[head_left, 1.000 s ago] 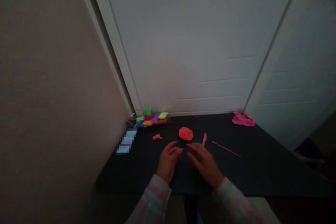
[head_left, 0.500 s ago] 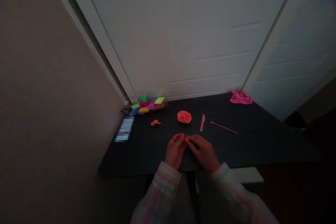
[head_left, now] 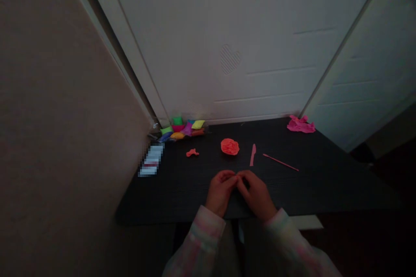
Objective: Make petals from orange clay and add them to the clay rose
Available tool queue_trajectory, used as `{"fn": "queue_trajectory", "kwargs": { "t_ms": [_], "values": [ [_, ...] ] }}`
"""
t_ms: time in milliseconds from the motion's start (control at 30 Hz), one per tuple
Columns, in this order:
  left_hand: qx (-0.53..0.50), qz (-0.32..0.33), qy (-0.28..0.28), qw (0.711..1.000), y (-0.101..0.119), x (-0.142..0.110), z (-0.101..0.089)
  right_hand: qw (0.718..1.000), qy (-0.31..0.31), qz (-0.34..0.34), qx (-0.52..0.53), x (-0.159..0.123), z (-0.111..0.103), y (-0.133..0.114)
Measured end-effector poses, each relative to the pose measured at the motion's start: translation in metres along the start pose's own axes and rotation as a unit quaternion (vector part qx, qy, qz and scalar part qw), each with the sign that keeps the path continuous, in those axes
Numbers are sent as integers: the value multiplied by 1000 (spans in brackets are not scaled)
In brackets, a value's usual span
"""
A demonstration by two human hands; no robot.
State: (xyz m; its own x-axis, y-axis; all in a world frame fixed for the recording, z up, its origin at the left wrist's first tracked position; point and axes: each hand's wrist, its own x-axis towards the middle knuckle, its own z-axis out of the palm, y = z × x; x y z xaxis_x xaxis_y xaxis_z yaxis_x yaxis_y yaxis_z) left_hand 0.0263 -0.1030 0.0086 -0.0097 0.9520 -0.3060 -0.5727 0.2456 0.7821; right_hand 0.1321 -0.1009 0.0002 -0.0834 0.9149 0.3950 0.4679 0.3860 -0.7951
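Note:
My left hand (head_left: 221, 190) and my right hand (head_left: 255, 192) meet over the front of the dark table, fingertips pinched together. A small piece of orange-red clay is between them, mostly hidden by the fingers now. Just beyond the hands sits a ruffled, flower-like orange clay ball (head_left: 229, 146). To its left lies a small torn orange clay scrap (head_left: 192, 152). On its right are a flat pink plastic clay knife (head_left: 252, 155) and a thin pink stick tool (head_left: 281, 162).
Several colourful clay packets (head_left: 182, 130) lie at the back left, against the white panel (head_left: 260, 43). A blurred-out pale item (head_left: 152, 160) is at the left edge of the dark table (head_left: 195, 203). A crumpled pink piece (head_left: 300, 124) rests at the back right.
Both hands have drawn closer at the fingertips, and the orange-red bit that showed between them is now mostly covered. The view has shifted slightly; the things on the table stay put.

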Motion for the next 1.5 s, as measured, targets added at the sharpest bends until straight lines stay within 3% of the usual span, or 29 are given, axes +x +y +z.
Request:
{"fn": "queue_trajectory", "kwargs": {
  "t_ms": [167,267,333,500,600,733,933,1133,1333,1500],
  "values": [
    [118,14,-30,992,-3,-1,-1,993,80,77,32,4,-7,8],
    [213,27,-64,975,-5,-7,0,979,149,129,51,7,-15,17],
    [267,39,-82,960,-4,-11,-1,974,157,151,63,8,-17,19],
    [388,108,-43,915,15,-3,-15,983,61,146,93,4,-11,11],
    [462,176,0,869,38,17,-30,984,2,145,100,3,-8,6],
    [544,251,26,800,56,42,-47,984,-32,143,102,3,-7,7],
    [639,314,1,702,49,53,-58,985,-86,122,86,2,-7,1],
    [695,345,-17,630,44,50,-60,978,-151,126,65,3,-8,-6],
    [719,380,-4,581,41,48,-58,978,-162,120,60,1,-5,0],
    [723,405,9,560,40,41,-57,981,-158,93,64,1,-7,-1]
  ]
}}
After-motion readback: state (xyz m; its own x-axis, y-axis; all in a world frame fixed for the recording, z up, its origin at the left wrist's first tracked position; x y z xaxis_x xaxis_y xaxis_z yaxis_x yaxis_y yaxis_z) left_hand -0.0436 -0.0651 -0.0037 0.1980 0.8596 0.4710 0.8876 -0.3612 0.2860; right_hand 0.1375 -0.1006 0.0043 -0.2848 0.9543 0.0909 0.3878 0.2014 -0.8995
